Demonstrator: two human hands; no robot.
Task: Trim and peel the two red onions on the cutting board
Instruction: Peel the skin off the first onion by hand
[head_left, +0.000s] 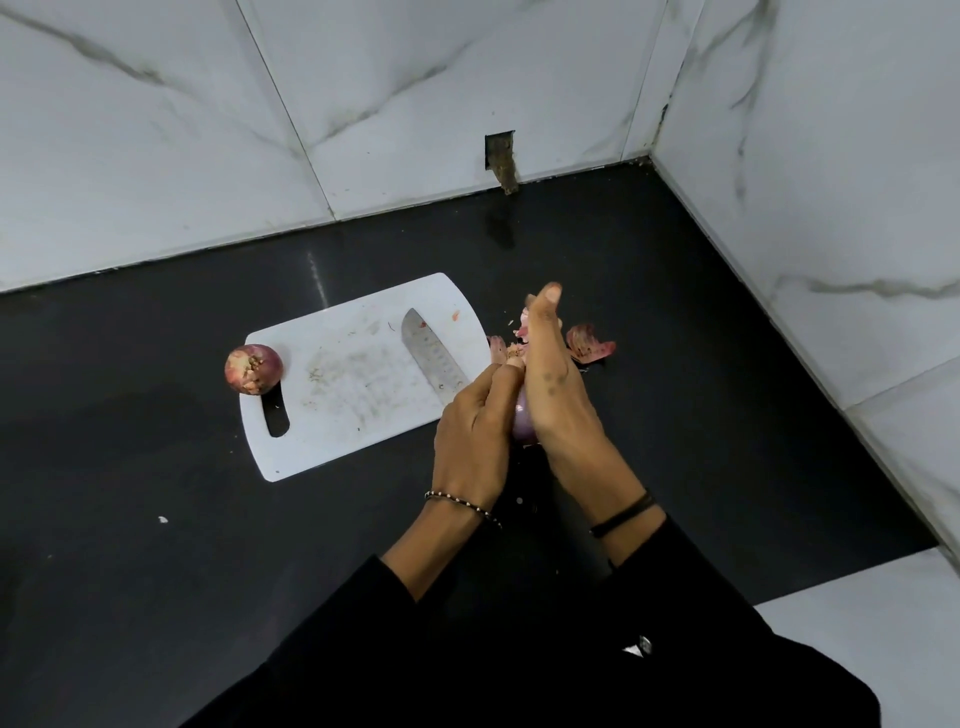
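Note:
One red onion (523, 418) is held between both hands just right of the white cutting board (358, 410), above the black counter; only a purple sliver of it shows. My left hand (475, 431) grips it from the left, fingers curled at its top. My right hand (558, 384) wraps it from the right, thumb raised. The second red onion (253, 369), with its skin on, sits at the board's left end by the handle slot. A knife blade (434, 358) lies on the board, its handle hidden behind my left hand.
Loose pink onion skins (589, 345) lie on the black counter (156, 493) right of the board. Marble-tiled walls close the counter at the back and right. A small white scrap (163, 519) lies on the counter at the left.

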